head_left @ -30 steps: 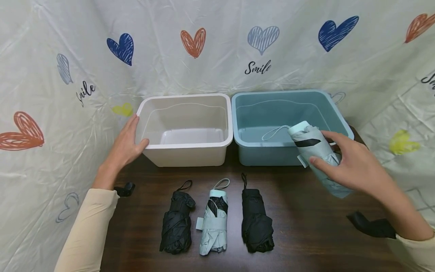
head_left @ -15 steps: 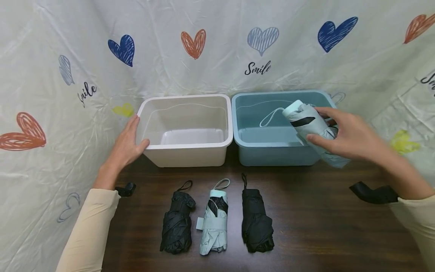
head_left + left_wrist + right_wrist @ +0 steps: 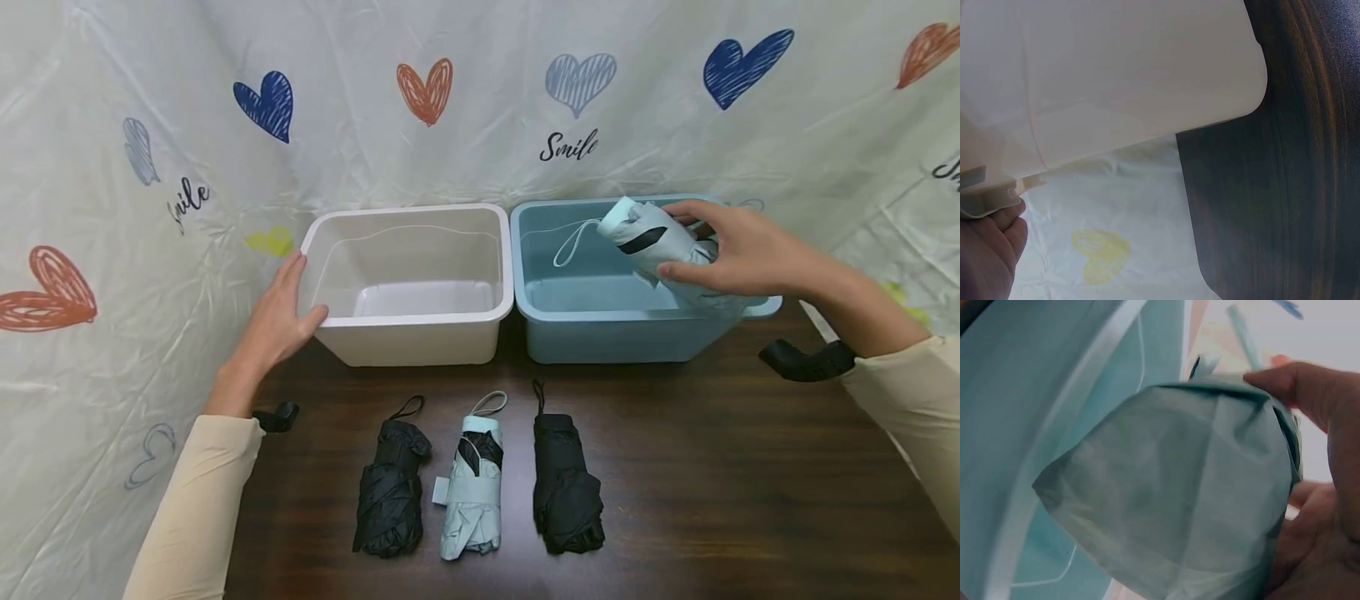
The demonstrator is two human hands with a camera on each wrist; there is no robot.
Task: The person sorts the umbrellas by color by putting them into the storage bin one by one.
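My right hand (image 3: 738, 246) holds a folded pale blue-green umbrella (image 3: 652, 237) over the blue bin (image 3: 607, 337), its handle end tilted up to the left with the wrist loop hanging. In the right wrist view the umbrella's fabric end (image 3: 1166, 487) fills the middle, fingers and thumb round its side. My left hand (image 3: 273, 321) grips the left rim of the beige bin (image 3: 412, 346), thumb at the front corner; the left wrist view shows curled fingers (image 3: 1016, 234) at the rim's underside. The beige bin's visible inside holds nothing.
On the dark wooden table (image 3: 697, 475) lie three folded umbrellas in a row: a black one (image 3: 390, 492), a pale blue-green one (image 3: 472, 500) and another black one (image 3: 567, 492). A white cloth (image 3: 487, 150) printed with hearts hangs behind the bins.
My right hand has carried the umbrella up and to the left, from the blue bin's front right corner to above its inside. The left hand and the row of umbrellas have stayed put.
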